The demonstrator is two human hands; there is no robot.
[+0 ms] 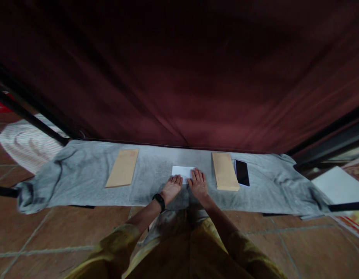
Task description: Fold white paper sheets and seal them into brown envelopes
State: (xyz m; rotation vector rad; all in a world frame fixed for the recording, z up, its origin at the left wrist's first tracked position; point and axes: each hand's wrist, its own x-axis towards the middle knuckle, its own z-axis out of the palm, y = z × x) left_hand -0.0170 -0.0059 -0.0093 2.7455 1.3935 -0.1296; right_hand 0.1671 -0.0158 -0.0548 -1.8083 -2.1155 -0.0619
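Note:
A small white sheet of paper (182, 171) lies in the middle of a grey cloth (80, 182) spread on the floor. My left hand (171, 188) rests flat at the paper's near edge, fingers stretched out, a black band on its wrist. My right hand (198, 183) lies flat on the paper's near right corner, fingers spread. A brown envelope (123, 167) lies to the left on the cloth. A second brown envelope (225, 171) lies to the right, with a black phone (242, 173) beside it.
A dark red curtain (179, 77) hangs behind the cloth. A striped fabric (25, 143) lies at far left, a white board (339, 185) at far right. Brown floor tiles (51, 236) run in front. My knees in yellow trousers (179, 248) are below.

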